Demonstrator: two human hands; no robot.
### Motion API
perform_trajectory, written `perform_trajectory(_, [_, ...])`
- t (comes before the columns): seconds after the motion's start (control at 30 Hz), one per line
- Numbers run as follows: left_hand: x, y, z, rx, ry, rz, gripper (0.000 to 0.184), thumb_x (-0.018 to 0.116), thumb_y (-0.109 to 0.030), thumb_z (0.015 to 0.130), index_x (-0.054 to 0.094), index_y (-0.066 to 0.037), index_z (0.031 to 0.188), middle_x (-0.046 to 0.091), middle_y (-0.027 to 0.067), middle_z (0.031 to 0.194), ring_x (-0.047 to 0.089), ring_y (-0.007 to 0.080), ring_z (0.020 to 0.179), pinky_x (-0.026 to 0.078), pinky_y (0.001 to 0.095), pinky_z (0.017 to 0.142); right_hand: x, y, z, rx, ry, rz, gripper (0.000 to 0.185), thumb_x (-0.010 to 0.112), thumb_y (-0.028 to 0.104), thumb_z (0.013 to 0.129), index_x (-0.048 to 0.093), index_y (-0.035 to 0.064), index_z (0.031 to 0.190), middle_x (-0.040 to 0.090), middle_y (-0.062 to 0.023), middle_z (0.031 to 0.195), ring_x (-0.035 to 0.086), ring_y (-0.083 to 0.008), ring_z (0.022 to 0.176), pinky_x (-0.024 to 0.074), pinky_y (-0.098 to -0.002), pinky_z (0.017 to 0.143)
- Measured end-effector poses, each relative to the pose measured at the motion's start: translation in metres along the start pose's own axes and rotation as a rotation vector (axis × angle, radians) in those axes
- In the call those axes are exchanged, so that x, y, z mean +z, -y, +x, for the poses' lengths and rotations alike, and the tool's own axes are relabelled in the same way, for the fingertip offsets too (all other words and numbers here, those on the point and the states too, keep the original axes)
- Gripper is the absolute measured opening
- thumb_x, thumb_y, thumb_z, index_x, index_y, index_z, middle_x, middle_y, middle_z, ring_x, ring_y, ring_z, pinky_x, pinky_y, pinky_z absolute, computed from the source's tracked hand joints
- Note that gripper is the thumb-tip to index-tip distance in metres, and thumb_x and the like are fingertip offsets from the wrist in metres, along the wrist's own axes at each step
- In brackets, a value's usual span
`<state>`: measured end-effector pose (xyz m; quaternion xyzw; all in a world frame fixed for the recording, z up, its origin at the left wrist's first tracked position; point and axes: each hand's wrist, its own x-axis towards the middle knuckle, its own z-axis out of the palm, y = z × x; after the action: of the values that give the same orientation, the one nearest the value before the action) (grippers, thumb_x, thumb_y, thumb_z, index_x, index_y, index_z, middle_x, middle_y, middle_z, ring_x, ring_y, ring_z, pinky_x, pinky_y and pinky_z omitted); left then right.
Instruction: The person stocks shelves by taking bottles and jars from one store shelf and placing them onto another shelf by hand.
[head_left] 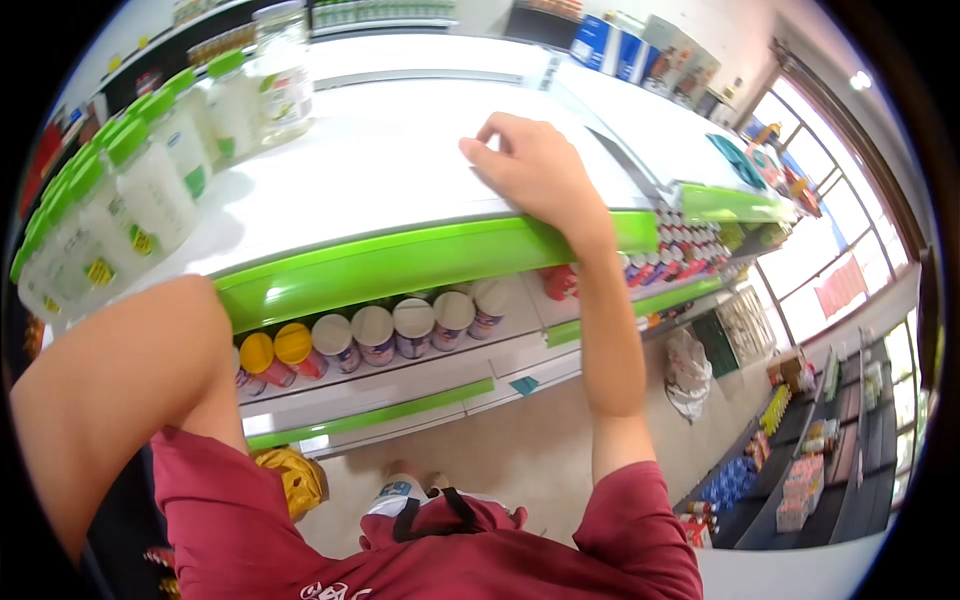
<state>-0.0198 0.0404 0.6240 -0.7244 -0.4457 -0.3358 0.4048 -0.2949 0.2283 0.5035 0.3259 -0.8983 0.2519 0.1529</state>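
My right hand point(532, 165) rests on the white shelf top point(390, 150), just behind its green front strip point(400, 262). Its fingers curl downward and the thumb points left; whatever lies under the fingers, if anything, is hidden. On the left, my left arm point(130, 370) is bent with the elbow over the shelf corner, and the hand is out of sight. Beyond that elbow stand rows of clear bottles with green caps point(150, 175), several of them with labels. A larger clear jar point(283, 85) is at the end of the group.
Below the top, a lower shelf holds cans with white lids point(373, 335) and cans with yellow lids point(294, 345). Farther right are red cans point(685, 250), a white plastic bag point(688, 372) on the floor and a dark rack point(800, 450). Blue boxes point(608, 48) stand at the back.
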Motion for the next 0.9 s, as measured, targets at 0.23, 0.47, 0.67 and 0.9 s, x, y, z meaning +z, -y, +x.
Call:
perform_trajectory(0.23, [0.012, 0.019, 0.026, 0.082, -0.098, -0.124, 0.048, 0.037, -0.034, 0.104, 0.047, -0.007, 0.143, 0.05, 0.0164, 0.145, 0.044, 0.029, 0.137, 0.025, 0.0517, 0.121, 0.01, -0.009, -0.004, -0.114, -0.311, 0.016, 0.032, 0.064, 0.035, 0.089, 0.072, 0.005, 0.08, 0.068, -0.019, 0.069, 0.068, -0.0384, 0.069, 0.0553, -0.0473, 0.071])
perform_trajectory(0.47, [0.065, 0.087, 0.052, -0.239, -0.986, -0.122, 0.049, 0.036, -0.035, 0.104, 0.046, -0.007, 0.143, 0.051, 0.0168, 0.144, 0.045, 0.0295, 0.136, 0.025, 0.0522, 0.121, 0.012, -0.008, -0.01, -0.283, -0.676, 0.056, 0.019, 0.065, 0.02, 0.085, 0.066, 0.0042, 0.075, 0.064, -0.0132, 0.067, 0.064, -0.036, 0.063, 0.0503, -0.0457, 0.06])
perform_trajectory(0.67, [0.186, 0.113, -0.139, -0.833, -0.653, -0.174, 0.044, 0.041, -0.03, 0.103, 0.057, 0.008, 0.117, 0.063, 0.0145, 0.099, 0.059, 0.0216, 0.088, 0.045, 0.0398, 0.098, 0.008, -0.01, -0.097, -0.37, -0.974, -0.123, 0.021, 0.068, 0.011, 0.081, 0.064, 0.0052, 0.101, 0.065, -0.0101, 0.093, 0.062, -0.031, 0.081, 0.051, -0.0411, 0.068])
perform_trajectory(0.9, [0.331, -0.045, -0.386, -1.465, 0.276, -0.691, 0.029, 0.062, -0.019, 0.096, 0.066, 0.001, 0.117, 0.071, 0.0199, 0.109, 0.07, 0.0305, 0.1, 0.053, 0.0377, 0.088, 0.213, -0.1, -0.44, 0.709, -0.865, -0.134, 0.043, 0.067, 0.008, 0.085, 0.057, 0.0038, 0.127, 0.063, -0.0208, 0.117, 0.061, -0.0405, 0.108, 0.0503, -0.0458, 0.091])
